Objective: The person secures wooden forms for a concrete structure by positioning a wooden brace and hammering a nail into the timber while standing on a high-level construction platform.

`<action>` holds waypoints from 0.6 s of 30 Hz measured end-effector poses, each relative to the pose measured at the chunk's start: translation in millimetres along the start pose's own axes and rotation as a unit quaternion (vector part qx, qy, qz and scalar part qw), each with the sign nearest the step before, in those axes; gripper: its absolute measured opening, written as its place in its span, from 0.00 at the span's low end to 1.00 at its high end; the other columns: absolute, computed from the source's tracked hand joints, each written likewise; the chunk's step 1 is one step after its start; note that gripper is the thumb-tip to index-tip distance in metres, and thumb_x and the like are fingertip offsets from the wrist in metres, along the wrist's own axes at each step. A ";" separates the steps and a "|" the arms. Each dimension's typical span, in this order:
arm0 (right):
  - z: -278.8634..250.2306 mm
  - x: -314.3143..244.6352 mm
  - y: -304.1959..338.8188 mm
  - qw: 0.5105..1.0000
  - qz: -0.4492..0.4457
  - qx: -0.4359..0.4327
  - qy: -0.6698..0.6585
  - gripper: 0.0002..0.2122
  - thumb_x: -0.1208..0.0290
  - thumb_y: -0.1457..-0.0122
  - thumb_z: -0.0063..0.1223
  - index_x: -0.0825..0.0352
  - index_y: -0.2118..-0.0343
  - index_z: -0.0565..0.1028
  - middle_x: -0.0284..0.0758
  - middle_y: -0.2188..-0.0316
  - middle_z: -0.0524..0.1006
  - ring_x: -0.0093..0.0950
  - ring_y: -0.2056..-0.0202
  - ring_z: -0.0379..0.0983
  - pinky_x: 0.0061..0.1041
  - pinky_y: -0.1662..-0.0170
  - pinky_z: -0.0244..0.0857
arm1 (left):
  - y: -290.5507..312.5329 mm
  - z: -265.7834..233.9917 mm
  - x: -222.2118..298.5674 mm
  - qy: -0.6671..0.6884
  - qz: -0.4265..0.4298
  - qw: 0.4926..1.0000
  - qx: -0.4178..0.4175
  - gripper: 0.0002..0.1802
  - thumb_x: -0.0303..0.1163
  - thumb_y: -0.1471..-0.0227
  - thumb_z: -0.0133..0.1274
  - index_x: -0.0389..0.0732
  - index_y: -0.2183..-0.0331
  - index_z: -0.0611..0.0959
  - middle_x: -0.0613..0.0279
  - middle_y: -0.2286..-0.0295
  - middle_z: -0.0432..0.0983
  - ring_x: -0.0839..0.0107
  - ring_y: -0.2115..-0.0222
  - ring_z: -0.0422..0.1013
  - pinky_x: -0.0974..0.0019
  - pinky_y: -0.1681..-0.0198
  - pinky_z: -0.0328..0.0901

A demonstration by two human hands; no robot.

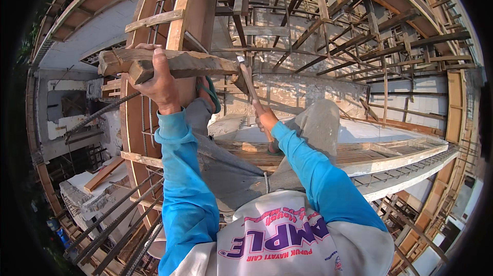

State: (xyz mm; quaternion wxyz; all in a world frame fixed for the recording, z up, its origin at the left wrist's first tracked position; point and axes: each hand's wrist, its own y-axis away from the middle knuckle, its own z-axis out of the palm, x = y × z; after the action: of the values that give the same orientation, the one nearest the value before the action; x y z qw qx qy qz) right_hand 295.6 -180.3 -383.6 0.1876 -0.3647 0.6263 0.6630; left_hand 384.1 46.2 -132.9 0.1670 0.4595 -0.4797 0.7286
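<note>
My left hand (162, 83) is closed round rough wooden battens (203, 64), which lie nearly level across the top of a formwork trough. A shorter, blunt-ended piece sits against the longer one under my fingers. My right hand (265, 117) grips the wooden handle of a hammer (248, 79). The hammer's head is at the far right end of the battens, touching or very close to them; I cannot tell which. Below that end hangs a darker bit of wood (239, 84). Both my arms are in blue sleeves, and one foot in a green sandal (211, 96) shows beyond my left forearm.
The plywood formwork (134, 137) with steel bars inside runs up my left side, cross-slats nailed over it. Ribbed bars (115, 219) stick out at lower left. A timber platform (395, 153) lies at right. Beyond and below, many timber props (328, 44) stand over a lower floor.
</note>
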 end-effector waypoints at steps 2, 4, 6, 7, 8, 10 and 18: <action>-2.2 -17.3 29.8 0.981 0.092 -0.045 -0.165 0.28 0.35 0.44 0.39 0.62 0.77 0.63 0.27 0.88 0.59 0.19 0.88 0.57 0.21 0.87 0.54 | 4.9 -2.6 -2.2 -0.055 0.019 0.998 0.002 0.15 0.24 0.53 0.51 0.36 0.60 0.70 0.61 0.69 0.73 0.73 0.66 0.69 0.65 0.56 0.64; -17.4 -69.4 40.5 0.986 0.012 -0.060 -0.155 0.28 0.35 0.45 0.39 0.62 0.75 0.63 0.27 0.88 0.59 0.18 0.89 0.56 0.20 0.87 0.54 | -1.9 -0.6 -4.0 -0.021 0.029 0.999 0.023 0.16 0.24 0.53 0.51 0.35 0.60 0.69 0.60 0.69 0.73 0.72 0.66 0.69 0.65 0.57 0.64; -24.7 -117.3 71.2 0.976 -0.115 -0.082 -0.164 0.29 0.34 0.45 0.39 0.63 0.73 0.64 0.26 0.87 0.59 0.16 0.88 0.55 0.18 0.87 0.52 | 0.6 -8.5 -8.5 -0.004 0.022 0.999 0.038 0.19 0.24 0.53 0.52 0.35 0.58 0.67 0.59 0.68 0.73 0.72 0.66 0.70 0.65 0.57 0.65; -31.3 -144.9 80.4 0.962 -0.187 -0.084 -0.178 0.29 0.35 0.45 0.39 0.64 0.74 0.64 0.26 0.87 0.59 0.16 0.88 0.55 0.18 0.86 0.52 | 1.9 -8.5 -12.3 -0.004 0.018 0.999 0.036 0.19 0.24 0.53 0.52 0.35 0.58 0.67 0.59 0.68 0.73 0.72 0.66 0.70 0.65 0.57 0.65; -32.5 -166.3 82.6 0.962 -0.186 -0.086 -0.178 0.29 0.35 0.45 0.39 0.64 0.74 0.64 0.26 0.87 0.59 0.16 0.88 0.55 0.18 0.86 0.52 | 0.6 -11.1 -12.4 0.004 0.020 0.999 0.036 0.20 0.23 0.53 0.52 0.35 0.57 0.67 0.59 0.67 0.73 0.72 0.66 0.70 0.64 0.57 0.65; -29.3 -194.2 80.9 0.884 -0.433 0.004 -0.176 0.30 0.35 0.44 0.39 0.66 0.74 0.64 0.26 0.87 0.60 0.18 0.87 0.56 0.18 0.84 0.52 | -0.4 -12.7 -13.1 0.013 0.022 0.999 0.037 0.20 0.23 0.53 0.52 0.34 0.57 0.66 0.59 0.67 0.72 0.72 0.66 0.70 0.64 0.57 0.65; 4.1 7.9 -0.5 0.998 0.061 -0.014 -0.027 0.31 0.34 0.45 0.37 0.66 0.76 0.67 0.33 0.87 0.61 0.25 0.86 0.60 0.29 0.82 0.57 | -13.5 -5.3 -13.6 0.037 0.009 0.999 0.006 0.26 0.21 0.54 0.53 0.33 0.52 0.64 0.61 0.67 0.72 0.72 0.65 0.68 0.66 0.56 0.64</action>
State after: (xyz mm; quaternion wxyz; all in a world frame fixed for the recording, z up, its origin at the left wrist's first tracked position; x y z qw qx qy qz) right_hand 289.7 -177.9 -389.8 0.1584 -0.3107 0.6328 0.6913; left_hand 397.8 59.9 -137.4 0.1751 0.4284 -0.4729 0.7498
